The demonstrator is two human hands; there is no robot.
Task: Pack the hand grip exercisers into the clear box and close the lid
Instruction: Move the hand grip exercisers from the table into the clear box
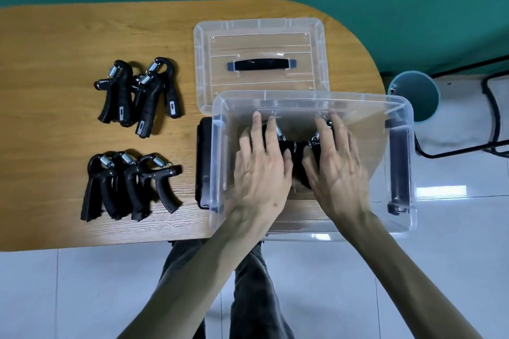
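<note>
The clear box (396, 107) stands open at the table's near right edge. Both hands reach down into it. My left hand (261, 165) and my right hand (334, 162) lie side by side on black hand grip exercisers (296, 150) at the box bottom, fingers spread over them, springs showing between the fingers. Whether the hands grip them or just press on them is unclear. The clear lid (261, 36), with a dark handle, lies flat behind the box. Two groups of exercisers rest on the table at left, one far (137, 93) and one near (129, 184).
The wooden table (55, 44) has a rounded right end. A black latch (202, 162) sticks out on the box's left side, another on its right side (398, 165). A teal bin (414, 95) and a black-framed stool stand on the floor at right. My legs show below the table edge.
</note>
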